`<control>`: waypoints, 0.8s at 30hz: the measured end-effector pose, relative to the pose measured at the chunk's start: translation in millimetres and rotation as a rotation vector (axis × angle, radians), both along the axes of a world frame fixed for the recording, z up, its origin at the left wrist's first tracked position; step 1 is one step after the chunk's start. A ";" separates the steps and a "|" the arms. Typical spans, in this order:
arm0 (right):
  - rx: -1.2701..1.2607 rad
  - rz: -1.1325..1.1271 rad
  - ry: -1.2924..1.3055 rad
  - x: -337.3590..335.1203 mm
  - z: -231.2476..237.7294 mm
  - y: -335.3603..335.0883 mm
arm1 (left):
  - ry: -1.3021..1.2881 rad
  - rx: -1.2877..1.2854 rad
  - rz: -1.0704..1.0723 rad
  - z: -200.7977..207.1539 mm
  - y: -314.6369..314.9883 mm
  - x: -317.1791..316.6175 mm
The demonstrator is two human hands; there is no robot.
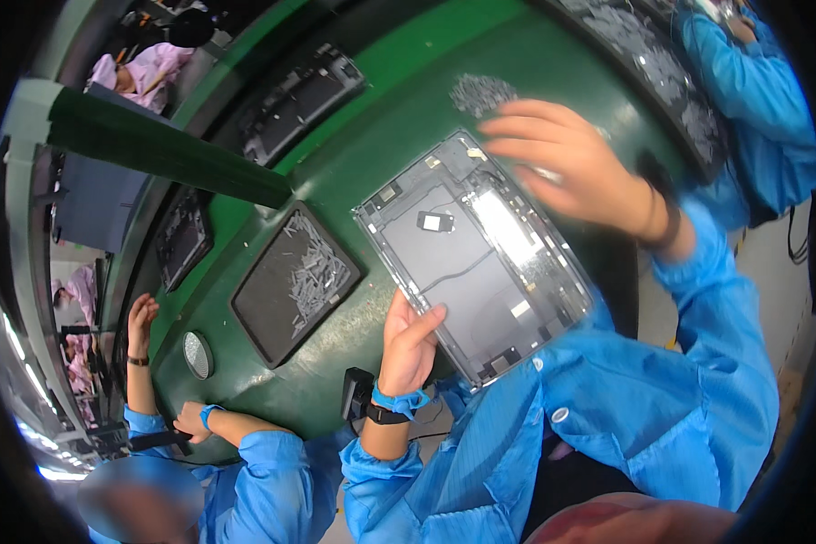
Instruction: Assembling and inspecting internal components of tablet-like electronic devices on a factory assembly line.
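Note:
A tablet's open rear housing (444, 258), grey inside with a silvery strip, a dark cable and a small black piece with a white label, lies tilted in front of me. My left hand (410, 346) grips its left edge near the lower corner, thumb on the inner face and fingers underneath. By the housing's far right corner, my right hand (576, 163) is slightly blurred, with fingers stretched out and apart. I cannot tell whether its fingertips touch the edge. Just beyond them a heap of small grey pieces (480, 94) rests on the green table (381, 145).
Left of the housing sits a black tray (256, 308) of thin grey strips, with a round dish (198, 354) farther left. Another housing (299, 104) lies at the back. A long tray (644, 45) of parts runs along the far right. Co-workers sit at left and right.

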State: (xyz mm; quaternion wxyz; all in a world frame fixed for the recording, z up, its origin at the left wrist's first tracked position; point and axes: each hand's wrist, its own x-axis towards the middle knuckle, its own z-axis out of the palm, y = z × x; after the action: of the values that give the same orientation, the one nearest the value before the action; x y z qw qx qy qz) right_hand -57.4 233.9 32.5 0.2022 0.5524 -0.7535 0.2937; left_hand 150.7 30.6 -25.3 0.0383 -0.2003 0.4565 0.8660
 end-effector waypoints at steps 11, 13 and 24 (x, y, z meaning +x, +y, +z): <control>0.373 0.090 0.422 -20.6 -44.6 -43.6 | -0.152 -0.606 -0.280 13.1 -8.2 1.6; 0.273 0.075 0.412 -13.6 -36.8 -30.1 | -0.374 -0.781 -0.457 32.0 -19.5 -2.2; 0.208 0.175 0.176 -0.9 -38.1 31.2 | -0.205 -1.560 0.055 40.7 -65.5 -21.4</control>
State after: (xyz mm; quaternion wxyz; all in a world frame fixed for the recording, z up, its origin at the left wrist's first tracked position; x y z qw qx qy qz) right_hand -58.2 265.1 -5.6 0.1828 0.6576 -0.7080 0.1811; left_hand 129.2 -34.9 15.4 -0.0931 -0.2595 0.9216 0.2731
